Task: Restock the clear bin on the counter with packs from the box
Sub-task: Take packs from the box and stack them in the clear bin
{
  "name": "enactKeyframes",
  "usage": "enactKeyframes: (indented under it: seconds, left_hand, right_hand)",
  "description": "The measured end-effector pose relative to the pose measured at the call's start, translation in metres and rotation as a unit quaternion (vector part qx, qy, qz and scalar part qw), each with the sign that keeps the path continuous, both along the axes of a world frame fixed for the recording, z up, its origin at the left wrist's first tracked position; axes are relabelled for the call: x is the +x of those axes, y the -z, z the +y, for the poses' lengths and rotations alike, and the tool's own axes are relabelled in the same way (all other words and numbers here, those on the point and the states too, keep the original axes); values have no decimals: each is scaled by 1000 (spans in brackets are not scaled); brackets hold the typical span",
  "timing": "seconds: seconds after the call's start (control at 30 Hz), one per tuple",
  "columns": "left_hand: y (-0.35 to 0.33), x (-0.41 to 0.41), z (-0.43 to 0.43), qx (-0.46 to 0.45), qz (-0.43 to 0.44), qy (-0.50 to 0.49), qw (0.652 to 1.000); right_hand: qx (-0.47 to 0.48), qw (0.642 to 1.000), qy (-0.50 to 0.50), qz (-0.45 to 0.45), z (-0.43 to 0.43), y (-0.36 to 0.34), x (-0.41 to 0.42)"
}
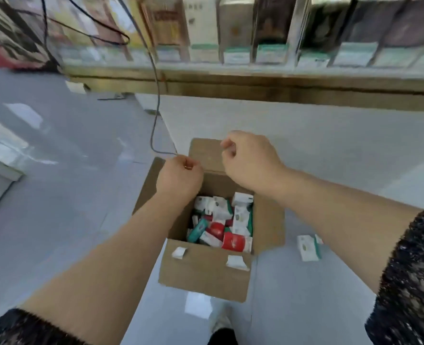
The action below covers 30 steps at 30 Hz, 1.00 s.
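— Two hands are seen above the open box (203, 267); how are they held?
— Both are curled. The left hand (179, 179) is poised over the left flap (146, 191), the right hand (249, 160) over the far flap (203, 151). Nothing is seen inside either fist, but whether a flap edge is pinched cannot be told: the fingertips are turned away and the frame is smeared.
— Why are they placed there?
— Probably so that the flaps are spread and the opening is freed for reaching in. That is judged, not seen.
— And the packs (220, 220)?
— A jumble of white, red and teal ones is heaped loose in the box, which is set on the grey floor (69, 195). One white pack (306, 247) is lying outside, just beside the right flap (270, 220).
— Is the clear bin located?
— No, it cannot be made out. Only a blurred shelf (230, 33) of cartons is shown beyond, so the restocking is judged barely begun, if at all.
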<state>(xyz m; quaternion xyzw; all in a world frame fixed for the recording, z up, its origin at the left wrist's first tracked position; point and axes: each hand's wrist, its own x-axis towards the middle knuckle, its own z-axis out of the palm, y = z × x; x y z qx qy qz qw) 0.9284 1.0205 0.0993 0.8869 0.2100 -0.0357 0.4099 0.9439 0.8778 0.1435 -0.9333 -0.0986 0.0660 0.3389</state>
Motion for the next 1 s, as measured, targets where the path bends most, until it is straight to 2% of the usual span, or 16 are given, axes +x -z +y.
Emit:
enactKeyframes:
  seconds: [0.2, 0.33, 0.4, 0.47, 0.53, 0.6, 0.77, 0.9, 1.0]
  left_hand:
    - [139, 13, 13, 77, 99, 35, 991]
    - [216, 23, 22, 115, 220, 69, 966]
    - [249, 29, 22, 138, 286, 121, 940]
    - [275, 33, 18, 182, 352, 226, 890]
    - [296, 36, 12, 223, 385, 299, 844]
    - [315, 37, 8, 234, 411, 337, 814]
    - [345, 33, 13, 129, 490, 235, 830]
    - [352, 36, 18, 163, 480, 206, 837]
    - [340, 38, 22, 177, 425, 182, 869]
  right_hand:
    - [30, 998, 16, 57, 9, 105, 16]
    - [16, 997, 29, 64, 16, 166, 27]
    - [19, 996, 29, 79, 19, 191, 30]
    - [-1, 996, 24, 82, 20, 211, 32]
    - [-13, 996, 17, 83, 21, 226, 33]
    - [-23, 995, 15, 91, 20, 238, 35]
    - [-36, 995, -3, 93, 19, 254, 37]
    - [-31, 996, -10, 86, 22, 258, 40]
    - [-30, 996, -10, 85, 24, 254, 39]
